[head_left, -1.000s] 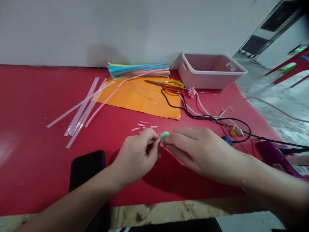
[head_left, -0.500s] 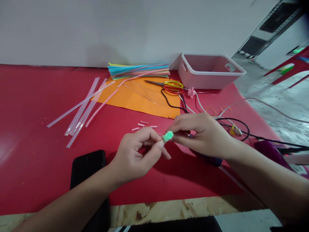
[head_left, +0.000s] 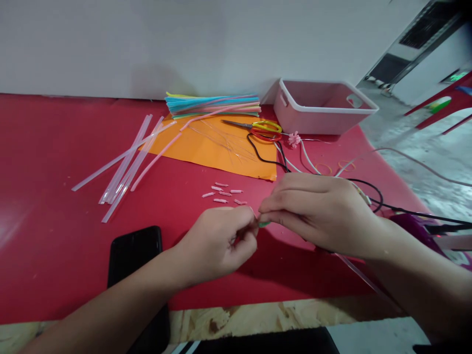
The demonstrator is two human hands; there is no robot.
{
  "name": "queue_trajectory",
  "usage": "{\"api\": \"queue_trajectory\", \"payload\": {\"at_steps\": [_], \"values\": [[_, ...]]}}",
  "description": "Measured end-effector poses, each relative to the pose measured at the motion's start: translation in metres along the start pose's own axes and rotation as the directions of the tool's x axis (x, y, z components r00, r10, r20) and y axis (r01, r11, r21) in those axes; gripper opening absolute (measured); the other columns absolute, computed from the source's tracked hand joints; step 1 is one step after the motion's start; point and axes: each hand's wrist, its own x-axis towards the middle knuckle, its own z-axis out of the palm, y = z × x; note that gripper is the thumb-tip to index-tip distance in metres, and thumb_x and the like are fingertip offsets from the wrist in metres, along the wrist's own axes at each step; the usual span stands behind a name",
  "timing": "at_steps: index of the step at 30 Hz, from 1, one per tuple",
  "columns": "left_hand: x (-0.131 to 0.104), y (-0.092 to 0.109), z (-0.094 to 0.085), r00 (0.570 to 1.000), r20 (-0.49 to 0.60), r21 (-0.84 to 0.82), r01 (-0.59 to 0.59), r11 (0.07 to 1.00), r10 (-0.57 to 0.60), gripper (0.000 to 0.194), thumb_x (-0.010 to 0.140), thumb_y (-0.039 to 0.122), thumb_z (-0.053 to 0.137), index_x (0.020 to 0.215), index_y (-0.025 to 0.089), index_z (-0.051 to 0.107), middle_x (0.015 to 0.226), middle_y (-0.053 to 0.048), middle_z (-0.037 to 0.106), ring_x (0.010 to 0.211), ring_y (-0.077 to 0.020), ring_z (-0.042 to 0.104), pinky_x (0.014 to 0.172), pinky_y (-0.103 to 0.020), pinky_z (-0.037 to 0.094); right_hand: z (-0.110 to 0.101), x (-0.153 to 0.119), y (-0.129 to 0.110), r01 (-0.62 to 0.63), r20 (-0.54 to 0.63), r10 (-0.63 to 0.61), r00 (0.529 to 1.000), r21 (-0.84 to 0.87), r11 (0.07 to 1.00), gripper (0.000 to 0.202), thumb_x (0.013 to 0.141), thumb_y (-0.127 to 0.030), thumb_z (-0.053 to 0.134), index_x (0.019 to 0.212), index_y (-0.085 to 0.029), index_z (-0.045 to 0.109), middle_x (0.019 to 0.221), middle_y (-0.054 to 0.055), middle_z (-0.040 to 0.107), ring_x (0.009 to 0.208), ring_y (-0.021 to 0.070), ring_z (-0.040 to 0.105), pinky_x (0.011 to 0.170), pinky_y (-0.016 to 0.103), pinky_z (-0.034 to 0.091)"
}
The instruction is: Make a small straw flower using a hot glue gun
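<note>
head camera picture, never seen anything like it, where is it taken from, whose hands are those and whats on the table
The camera is worn on a person's head, looking forward and down, so you see the wearer's bare left hand and bare right hand; no robot. Their fingertips meet, seemingly pinching a small green piece, mostly hidden. On the red tabletop lie short thin pink pieces, a flat black phone, translucent plastic strips and an orange sheet. Farther back are long multicoloured fuzzy sticks, yellow-and-red-handled scissors and a pink white-rimmed box.

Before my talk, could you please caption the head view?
Left hand and right hand meet at a green piece, scissors beyond.
</note>
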Motion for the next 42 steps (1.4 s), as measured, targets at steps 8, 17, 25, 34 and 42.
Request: {"api": "queue_trajectory", "payload": {"at_steps": [8,17,25,34,42], "values": [[-0.005,0.002,-0.002,0.994,-0.112,-0.178,-0.009,0.984,-0.011,0.014,0.086,0.011,0.056,0.075,0.02,0.054,0.057,0.006,0.057,0.047,-0.0067,0.047,0.048,-0.019,0.038,0.004,0.007,0.016,-0.075,0.057,0.064,0.996,0.219,0.973,0.011,0.095,-0.018,0.061,0.092,-0.018,0.072,0.08,0.001,0.075,0.069,0.0089,0.068,0.063,0.02,0.049],[-0.002,-0.002,-0.001,0.969,-0.215,-0.07,0.107,0.992,-0.119,0.014,0.09,0.013,0.054,0.079,0.021,0.053,0.057,0.006,0.06,0.047,-0.0078,0.053,0.049,-0.02,0.039,0.005,-0.005,-0.011,0.03,0.159,-0.012,0.987,-0.11,0.993,0.023,0.101,-0.018,0.048,0.094,-0.016,0.07,0.082,0.006,0.073,0.069,0.0136,0.064,0.064,0.024,0.046],[-0.004,0.002,0.003,0.98,0.012,0.091,-0.197,0.976,0.197,0.019,0.085,0.008,0.051,0.074,0.022,0.045,0.063,0.003,0.053,0.055,-0.0113,0.045,0.052,-0.024,0.034,-0.007,-0.003,-0.006,0.068,0.068,-0.067,0.995,-0.016,0.998,0.024,0.1,-0.014,0.049,0.091,-0.018,0.07,0.08,0.003,0.072,0.072,0.0124,0.064,0.065,0.024,0.048],[-0.007,0.003,-0.003,0.988,-0.13,0.001,-0.079,0.997,0.079,0.012,0.094,0.011,0.052,0.087,0.02,0.052,0.067,0.005,0.064,0.056,-0.0073,0.058,0.055,-0.018,0.042,0.01,0.006,0.019,-0.097,0.099,0.061,0.993,0.41,0.907,0.01,0.095,-0.02,0.064,0.089,-0.016,0.071,0.079,0.002,0.075,0.067,0.0081,0.067,0.063,0.018,0.05],[-0.002,-0.003,0.001,0.98,-0.201,0.222,0.056,0.973,-0.011,0.012,0.091,0.011,0.052,0.082,0.019,0.052,0.059,0.007,0.054,0.046,-0.0075,0.047,0.049,-0.022,0.033,0.011,-0.004,-0.007,0.057,0.045,-0.054,0.998,-0.059,0.997,0.022,0.099,-0.015,0.052,0.088,-0.016,0.071,0.078,0.004,0.073,0.068,0.0124,0.065,0.064,0.024,0.047]]}}
